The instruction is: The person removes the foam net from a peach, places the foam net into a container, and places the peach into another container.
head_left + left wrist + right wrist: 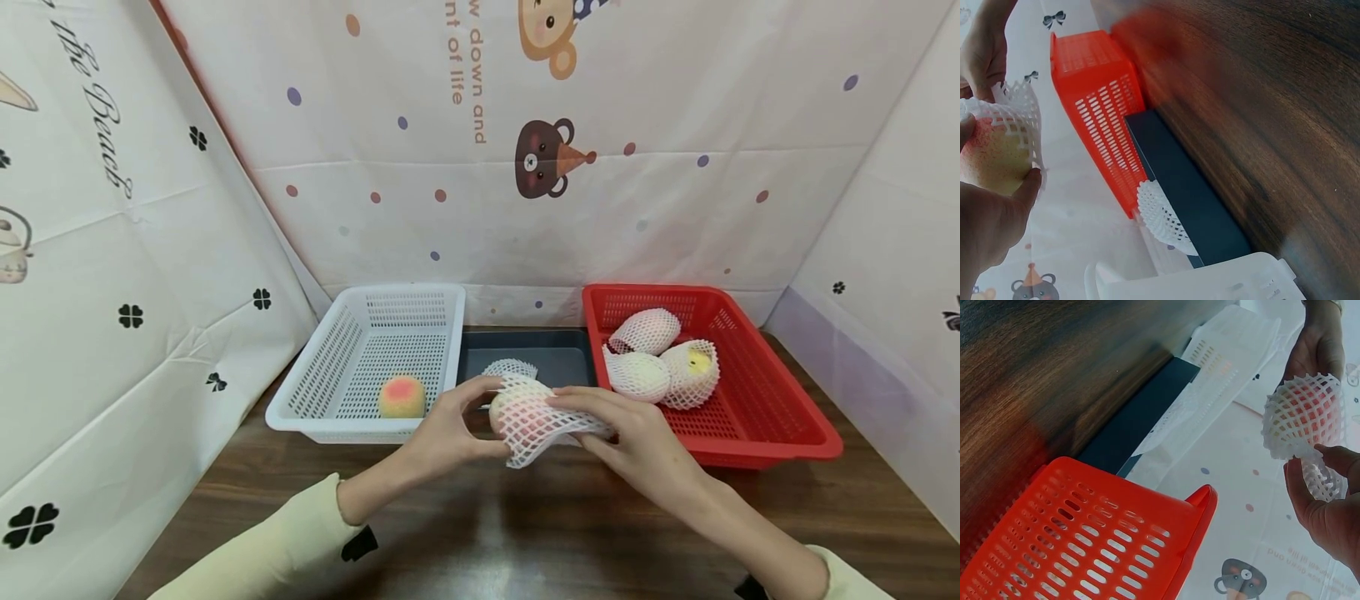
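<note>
A peach, red and pale yellow, is held up in front of the dark tray, partly inside a white foam net sleeve. My left hand grips the peach from the left, thumb and fingers around its bare end and the sleeve's edge. From the other side my right hand pinches the gathered, loose end of the sleeve, as the right wrist view shows. Through the mesh the red side of the fruit shows.
At left, a white basket contains one bare peach. A dark tray with a foam net stands between it and the red basket, where several net-wrapped fruits lie. A printed cloth hangs behind.
</note>
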Demonstrator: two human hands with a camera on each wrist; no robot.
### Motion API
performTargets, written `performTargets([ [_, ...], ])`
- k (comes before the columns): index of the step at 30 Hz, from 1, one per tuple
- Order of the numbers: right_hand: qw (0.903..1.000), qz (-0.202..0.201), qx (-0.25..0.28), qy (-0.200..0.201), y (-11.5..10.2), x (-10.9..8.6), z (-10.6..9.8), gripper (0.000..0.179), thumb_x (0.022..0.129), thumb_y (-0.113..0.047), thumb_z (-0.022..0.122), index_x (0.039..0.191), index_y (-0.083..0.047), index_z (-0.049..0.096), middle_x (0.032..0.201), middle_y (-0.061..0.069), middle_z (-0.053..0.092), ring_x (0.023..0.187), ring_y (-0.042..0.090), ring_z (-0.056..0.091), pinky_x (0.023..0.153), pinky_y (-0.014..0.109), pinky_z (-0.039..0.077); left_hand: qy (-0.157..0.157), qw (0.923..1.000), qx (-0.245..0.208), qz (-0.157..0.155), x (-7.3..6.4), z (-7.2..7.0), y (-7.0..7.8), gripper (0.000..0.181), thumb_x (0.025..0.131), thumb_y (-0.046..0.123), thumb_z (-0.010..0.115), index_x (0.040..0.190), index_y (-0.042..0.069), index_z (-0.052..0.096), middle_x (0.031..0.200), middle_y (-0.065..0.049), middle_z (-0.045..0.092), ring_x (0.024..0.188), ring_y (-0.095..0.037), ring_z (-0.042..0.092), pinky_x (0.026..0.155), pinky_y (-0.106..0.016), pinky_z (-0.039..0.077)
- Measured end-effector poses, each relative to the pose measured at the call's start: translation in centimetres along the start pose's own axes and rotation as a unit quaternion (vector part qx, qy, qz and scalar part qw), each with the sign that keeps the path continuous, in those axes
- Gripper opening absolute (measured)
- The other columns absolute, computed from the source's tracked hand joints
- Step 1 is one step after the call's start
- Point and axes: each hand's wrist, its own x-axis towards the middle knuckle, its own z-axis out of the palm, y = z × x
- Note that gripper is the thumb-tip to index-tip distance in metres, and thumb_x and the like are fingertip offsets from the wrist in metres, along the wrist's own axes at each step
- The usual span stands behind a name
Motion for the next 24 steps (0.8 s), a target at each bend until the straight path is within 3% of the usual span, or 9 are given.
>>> performTargets([
  [24,0.9994,0.013,-0.027,0.018,0.65,-0.17,-0.71,0.050,0.073,0.004,0.087,0.117,-0.016,0.074,0.109,-0.002,0.075,0.093,0.011,0.072,0.081,0.037,0.061,0.025,0.9996,0.014,0.008,-0.56,-0.78,-0.13,0.071,0.074,0.004,0.090,0.137,0.014,0.059,0.133,-0.009,0.061,0.112,-0.031,0.064,0.091,-0.031,0.058],
])
